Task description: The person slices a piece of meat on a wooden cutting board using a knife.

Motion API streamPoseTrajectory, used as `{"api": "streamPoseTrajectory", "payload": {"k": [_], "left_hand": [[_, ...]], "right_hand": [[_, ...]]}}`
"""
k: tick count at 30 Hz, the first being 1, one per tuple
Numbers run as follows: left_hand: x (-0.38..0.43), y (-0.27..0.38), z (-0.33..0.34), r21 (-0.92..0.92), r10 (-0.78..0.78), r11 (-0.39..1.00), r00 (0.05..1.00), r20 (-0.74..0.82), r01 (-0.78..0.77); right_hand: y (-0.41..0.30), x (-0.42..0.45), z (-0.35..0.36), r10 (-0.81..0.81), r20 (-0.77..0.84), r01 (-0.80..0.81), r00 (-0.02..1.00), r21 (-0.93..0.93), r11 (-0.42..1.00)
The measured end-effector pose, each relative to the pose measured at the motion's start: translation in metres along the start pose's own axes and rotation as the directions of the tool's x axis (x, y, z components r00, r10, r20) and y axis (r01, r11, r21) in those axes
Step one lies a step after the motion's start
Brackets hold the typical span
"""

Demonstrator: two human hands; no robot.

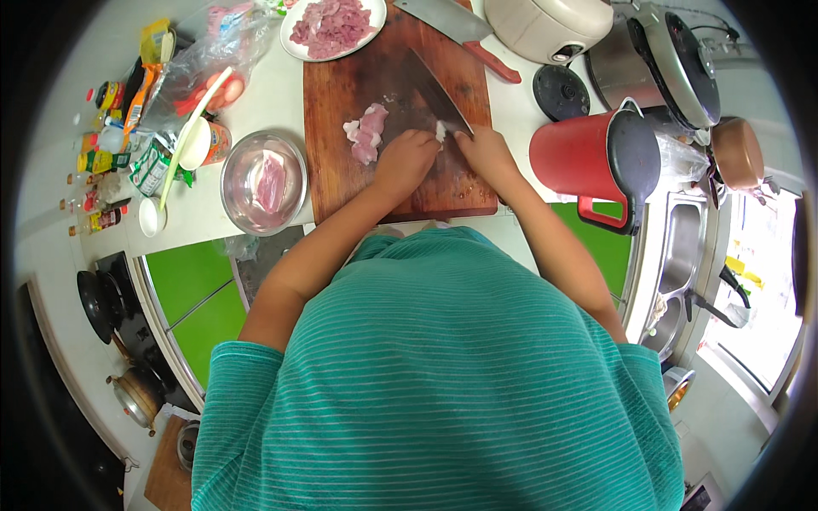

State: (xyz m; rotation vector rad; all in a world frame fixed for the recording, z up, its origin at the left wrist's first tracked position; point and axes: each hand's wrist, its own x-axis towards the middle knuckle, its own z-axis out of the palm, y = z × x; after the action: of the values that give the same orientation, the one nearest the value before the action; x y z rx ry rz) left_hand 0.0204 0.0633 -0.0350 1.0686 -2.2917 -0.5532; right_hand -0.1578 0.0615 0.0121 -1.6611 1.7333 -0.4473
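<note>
My right hand (pixel 489 156) grips a knife (pixel 436 89) whose dark blade points up and left over a wooden cutting board (pixel 342 83). Beside the blade, my left hand (pixel 409 158) rests on the board with its fingers together and curled. Its fingertips hold a small pale piece of meat (pixel 440 131), partly hidden. Left of that hand lies a pink chunk of raw meat (pixel 367 133) with white fat. Another raw piece (pixel 271 183) sits in a metal bowl (pixel 238 169) left of the board. Cut meat (pixel 333 27) fills a white plate (pixel 378 18) at the board's upper left corner.
A cleaver (pixel 447 19) with a red handle lies across the board's upper right. To the right stand a red pitcher (pixel 572 153), a rice cooker (pixel 549 22) and a round black lid (pixel 561 92). Leftward are a scallion (pixel 192 128), bagged eggs (pixel 220 91) and several bottles.
</note>
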Motion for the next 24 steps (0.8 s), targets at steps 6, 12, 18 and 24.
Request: {"api": "streamPoseTrajectory", "payload": {"k": [6, 12, 18, 24], "left_hand": [[0.002, 0.003, -0.001, 0.028, 0.032, 0.999, 0.995, -0.094, -0.03], [0.008, 0.011, 0.004, 0.096, 0.028, 0.995, 0.993, -0.118, -0.016], [0.006, 0.007, 0.008, 0.077, 0.011, 0.997, 0.992, -0.127, -0.001], [0.009, 0.003, 0.013, 0.05, 0.029, 0.998, 0.995, -0.101, -0.024]], "right_hand": [[-0.006, -0.022, -0.019, 0.071, -0.018, -0.071, 0.997, -0.044, 0.996], [-0.006, -0.043, -0.03, 0.126, 0.073, -0.119, 0.989, -0.095, 0.988], [0.002, -0.063, -0.03, 0.167, 0.136, -0.138, 0.977, -0.198, 0.97], [-0.008, -0.016, 0.001, 0.157, 0.135, -0.122, 0.978, -0.241, 0.963]]}}
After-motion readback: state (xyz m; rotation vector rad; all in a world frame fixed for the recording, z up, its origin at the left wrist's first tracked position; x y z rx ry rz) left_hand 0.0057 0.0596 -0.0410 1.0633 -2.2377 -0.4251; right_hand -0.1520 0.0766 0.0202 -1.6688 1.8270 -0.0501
